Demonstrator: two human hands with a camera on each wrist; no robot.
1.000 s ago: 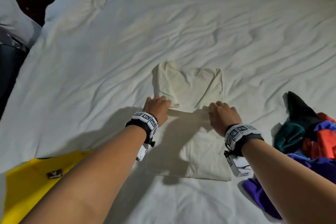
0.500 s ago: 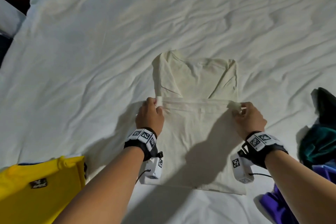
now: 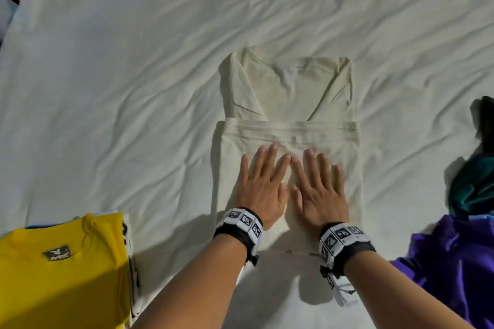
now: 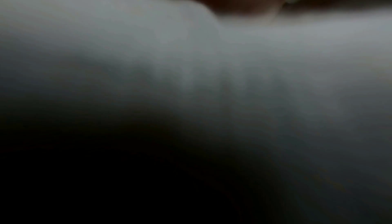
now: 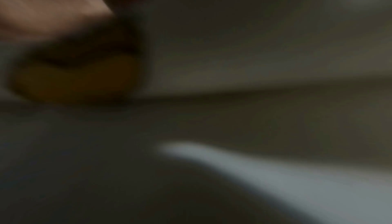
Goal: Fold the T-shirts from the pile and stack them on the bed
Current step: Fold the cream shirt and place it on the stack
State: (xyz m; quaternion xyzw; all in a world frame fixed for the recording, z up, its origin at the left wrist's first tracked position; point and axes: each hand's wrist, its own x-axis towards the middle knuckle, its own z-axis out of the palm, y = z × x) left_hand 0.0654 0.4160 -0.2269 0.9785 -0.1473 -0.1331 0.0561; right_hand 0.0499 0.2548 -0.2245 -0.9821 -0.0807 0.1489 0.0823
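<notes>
A wrinkled white bed sheet [image 3: 133, 88] covers the bed. At 7 o'clock lies a folded yellow cotton T-shirt [image 3: 61, 270] on a stack; at 4 o'clock a pile of purple, teal and dark clothes [image 3: 459, 256]. In the middle, the left hand [image 3: 263, 185] and right hand [image 3: 319, 189] lie flat, grip released, fingers straight, pressing the half-folded cream T-shirt [image 3: 288, 104]. Its collar end points to 12 o'clock.
</notes>
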